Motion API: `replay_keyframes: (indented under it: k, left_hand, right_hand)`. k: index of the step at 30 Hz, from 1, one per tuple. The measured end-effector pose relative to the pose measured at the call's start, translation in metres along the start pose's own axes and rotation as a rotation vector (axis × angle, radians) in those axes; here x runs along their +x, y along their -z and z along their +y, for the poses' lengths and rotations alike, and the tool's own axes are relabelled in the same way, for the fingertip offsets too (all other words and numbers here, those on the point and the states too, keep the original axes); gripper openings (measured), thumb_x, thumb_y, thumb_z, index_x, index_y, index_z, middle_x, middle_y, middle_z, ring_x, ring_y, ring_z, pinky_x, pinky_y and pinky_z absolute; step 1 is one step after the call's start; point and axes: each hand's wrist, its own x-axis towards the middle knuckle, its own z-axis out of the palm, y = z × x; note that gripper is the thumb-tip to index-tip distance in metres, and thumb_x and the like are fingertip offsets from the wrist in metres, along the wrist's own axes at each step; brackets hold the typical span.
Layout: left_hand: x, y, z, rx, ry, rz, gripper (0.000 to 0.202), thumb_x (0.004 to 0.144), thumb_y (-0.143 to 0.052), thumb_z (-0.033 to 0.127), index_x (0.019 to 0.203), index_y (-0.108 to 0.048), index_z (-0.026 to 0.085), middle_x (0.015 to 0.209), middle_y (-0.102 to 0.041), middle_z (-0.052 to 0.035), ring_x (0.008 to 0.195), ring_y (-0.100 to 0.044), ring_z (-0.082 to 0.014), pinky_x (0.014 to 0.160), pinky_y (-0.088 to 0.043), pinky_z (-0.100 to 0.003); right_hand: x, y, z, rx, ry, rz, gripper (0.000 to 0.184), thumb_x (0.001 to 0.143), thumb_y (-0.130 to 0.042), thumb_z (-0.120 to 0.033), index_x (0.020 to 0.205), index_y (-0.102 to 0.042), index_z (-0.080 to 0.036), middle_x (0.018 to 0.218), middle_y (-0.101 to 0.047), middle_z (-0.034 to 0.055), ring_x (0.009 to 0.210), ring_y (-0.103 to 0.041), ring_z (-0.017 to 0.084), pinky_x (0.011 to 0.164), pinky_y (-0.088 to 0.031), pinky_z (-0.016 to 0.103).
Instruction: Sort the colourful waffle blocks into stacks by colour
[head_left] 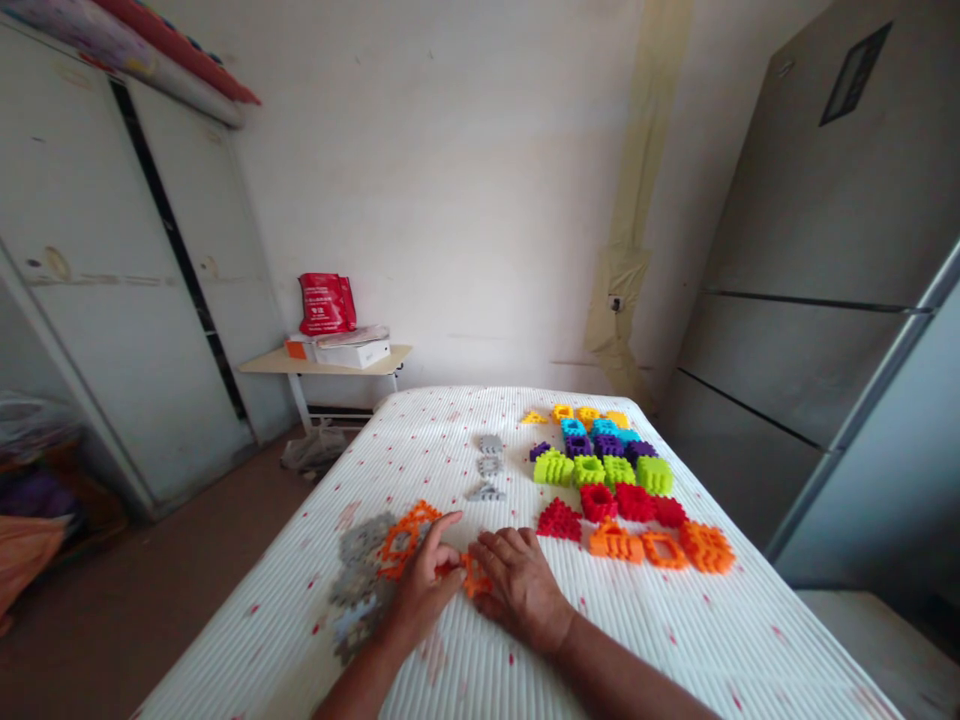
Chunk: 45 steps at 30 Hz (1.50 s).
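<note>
Between my hands is an orange interlocking plastic building piece (476,576), partly covered by fingers. My right hand (525,590) grips it from the right, fingers bent over its top. My left hand (429,572) pinches at its left edge with thumb and a bent finger, while the index finger points up and away. Just left of that hand lie more orange pieces (405,535), some with open centres. Beside them is a loose group of grey pieces (364,550), partly hidden by my left forearm.
Rows of block pieces stand at the right: orange (707,548), red (598,502), green (555,467), purple (577,446), blue (572,428) and yellow (589,414). Grey pieces (490,466) line the middle of the white ribbed cover (600,650). A fridge (810,350) stands right.
</note>
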Motion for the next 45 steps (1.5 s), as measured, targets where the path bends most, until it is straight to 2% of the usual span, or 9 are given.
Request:
replay_keyframes:
  k: [6,14,18,21,24,29,34,39,45]
  left_hand:
    - [0.001,0.0,0.001,0.114,-0.057,0.004,0.06,0.069,-0.048,0.016,0.128,-0.038,0.017,0.063,-0.051,0.0055,0.06,-0.049,-0.0111,0.061,-0.039,-0.024]
    - [0.0,-0.003,0.006,0.17,-0.06,-0.01,0.057,0.071,-0.046,0.021,0.128,-0.04,0.016,0.061,-0.055,0.005,0.06,-0.056,-0.0131,0.062,-0.044,-0.025]
    - [0.002,0.0,-0.001,0.241,-0.124,0.018,0.052,0.075,-0.05,0.031,0.124,-0.045,0.016,0.073,-0.063,-0.0003,0.072,-0.063,-0.0169,0.069,-0.05,-0.029]
    - [0.003,0.007,-0.011,0.326,-0.207,0.091,0.045,0.078,-0.049,0.038,0.118,-0.051,0.017,0.086,-0.067,-0.0049,0.081,-0.065,-0.0192,0.074,-0.052,-0.031]
    - [0.005,0.015,-0.021,0.481,-0.338,0.185,0.033,0.079,-0.049,0.038,0.104,-0.061,0.02,0.089,-0.068,-0.0056,0.083,-0.065,-0.0194,0.073,-0.053,-0.031]
    - [0.006,0.021,-0.026,0.679,-0.631,0.298,0.02,0.08,-0.048,0.029,0.085,-0.066,0.023,0.082,-0.069,-0.0029,0.08,-0.064,-0.0179,0.076,-0.052,-0.03]
    - [0.005,0.018,-0.017,0.746,-0.717,0.322,0.019,0.08,-0.046,0.025,0.084,-0.065,0.023,0.079,-0.07,-0.0017,0.077,-0.064,-0.0173,0.075,-0.051,-0.029]
    - [0.005,0.015,-0.012,0.757,-0.758,0.29,0.017,0.08,-0.047,0.024,0.083,-0.064,0.024,0.079,-0.07,-0.0015,0.077,-0.064,-0.0172,0.074,-0.051,-0.029]
    - [0.006,0.016,-0.013,0.781,-0.773,0.291,0.016,0.08,-0.049,0.023,0.083,-0.065,0.023,0.079,-0.07,-0.0014,0.077,-0.064,-0.0177,0.074,-0.051,-0.029]
  right_hand:
    - [0.0,-0.005,-0.002,0.018,-0.064,0.027,0.05,0.076,-0.062,-0.034,0.124,-0.048,-0.024,0.12,-0.058,0.0062,0.099,-0.047,0.024,0.081,-0.032,0.039]
    - [0.001,0.006,-0.004,0.015,-0.055,-0.029,0.049,0.076,-0.063,-0.035,0.121,-0.049,-0.021,0.116,-0.058,0.0077,0.096,-0.048,0.024,0.079,-0.034,0.038]
    - [-0.001,0.012,-0.001,0.03,-0.018,-0.024,0.048,0.077,-0.062,-0.037,0.121,-0.049,-0.021,0.116,-0.058,0.0073,0.098,-0.047,0.023,0.081,-0.035,0.037]
    - [-0.004,0.022,0.003,0.055,0.017,-0.002,0.051,0.078,-0.061,-0.038,0.124,-0.047,-0.021,0.118,-0.057,0.0074,0.099,-0.047,0.023,0.082,-0.037,0.037]
    - [-0.01,0.048,0.012,0.073,0.036,0.04,0.053,0.078,-0.061,-0.04,0.126,-0.047,-0.019,0.117,-0.058,0.0087,0.1,-0.049,0.023,0.083,-0.04,0.038]
    - [-0.043,0.123,0.058,-0.013,-0.041,0.156,0.045,0.082,-0.058,-0.033,0.124,-0.05,-0.02,0.117,-0.059,0.0113,0.106,-0.051,0.025,0.091,-0.041,0.044]
    - [-0.101,0.183,0.127,-0.115,-0.336,0.12,0.037,0.076,-0.059,-0.024,0.113,-0.059,-0.019,0.109,-0.064,0.0101,0.101,-0.058,0.023,0.088,-0.046,0.039]
    - [-0.141,0.192,0.163,-0.121,-0.537,-0.035,0.04,0.068,-0.059,-0.02,0.107,-0.064,-0.019,0.106,-0.067,0.0082,0.096,-0.062,0.022,0.089,-0.046,0.037]
    - [-0.152,0.178,0.179,-0.089,-0.598,-0.057,0.043,0.064,-0.059,-0.017,0.107,-0.064,-0.017,0.109,-0.066,0.0093,0.099,-0.061,0.023,0.09,-0.045,0.036]
